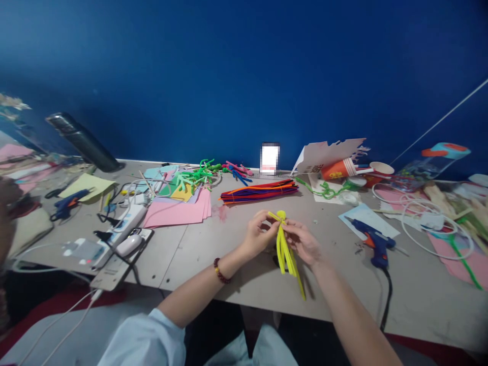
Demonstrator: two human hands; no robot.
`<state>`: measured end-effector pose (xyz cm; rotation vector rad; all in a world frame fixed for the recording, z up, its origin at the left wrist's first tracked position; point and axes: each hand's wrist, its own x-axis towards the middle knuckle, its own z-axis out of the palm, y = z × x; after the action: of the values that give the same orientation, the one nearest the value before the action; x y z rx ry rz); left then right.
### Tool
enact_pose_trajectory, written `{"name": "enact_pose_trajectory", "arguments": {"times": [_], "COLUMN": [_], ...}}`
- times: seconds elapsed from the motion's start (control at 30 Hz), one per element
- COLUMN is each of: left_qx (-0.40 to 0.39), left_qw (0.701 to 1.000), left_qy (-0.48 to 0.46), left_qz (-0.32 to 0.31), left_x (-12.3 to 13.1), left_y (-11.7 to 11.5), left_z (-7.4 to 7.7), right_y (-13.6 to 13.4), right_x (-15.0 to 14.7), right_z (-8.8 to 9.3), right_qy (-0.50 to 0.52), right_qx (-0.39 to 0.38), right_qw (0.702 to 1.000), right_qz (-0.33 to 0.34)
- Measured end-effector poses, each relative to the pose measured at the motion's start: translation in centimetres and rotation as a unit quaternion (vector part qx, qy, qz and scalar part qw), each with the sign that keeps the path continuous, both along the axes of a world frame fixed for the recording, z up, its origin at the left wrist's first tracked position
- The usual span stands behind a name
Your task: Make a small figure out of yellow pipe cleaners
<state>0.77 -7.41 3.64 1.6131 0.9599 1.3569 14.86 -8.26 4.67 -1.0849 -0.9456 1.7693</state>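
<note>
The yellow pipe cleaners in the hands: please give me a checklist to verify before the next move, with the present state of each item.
1. Both hands on the bundle: left hand and right hand pinch the yellow pipe cleaners near the top. Ok.
2. Top twisted tight: too small to see. Cannot tell.
3. Loose ends free: they hang down over the table edge, untangled. Ok.
4. Blue glue gun away from the hands: lies to the right, apart. Ok.
5. Spare pipe cleaners near: stack lies behind the hands. Ok.
6. Glue gun hot: cannot tell.
</note>
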Motion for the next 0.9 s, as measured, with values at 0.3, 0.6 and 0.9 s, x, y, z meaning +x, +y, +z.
{"name": "enact_pose_trajectory", "arguments": {"times": [0.3,0.6,0.9], "left_qx": [-0.037,-0.118,-0.179], "left_qw": [0.998,0.981,0.965], "left_qy": [-0.032,-0.099,-0.173], "left_qz": [-0.046,-0.121,-0.08], "left_x": [-0.1,-0.3,-0.8], "left_y": [0.2,0.8,1.0], "left_z": [-0.2,-0.8,0.5], "right_y": [0.1,0.2,0.3], "right_x": [0.4,0.6,0.0], "right_z": [-0.3,0.0,-0.9], "right_qy": [0.042,0.034,-0.101], "right_qx": [-0.051,-0.05,0.082], "right_qw": [0.998,0.998,0.989], "right_qz": [0.007,0.014,-0.068]}}
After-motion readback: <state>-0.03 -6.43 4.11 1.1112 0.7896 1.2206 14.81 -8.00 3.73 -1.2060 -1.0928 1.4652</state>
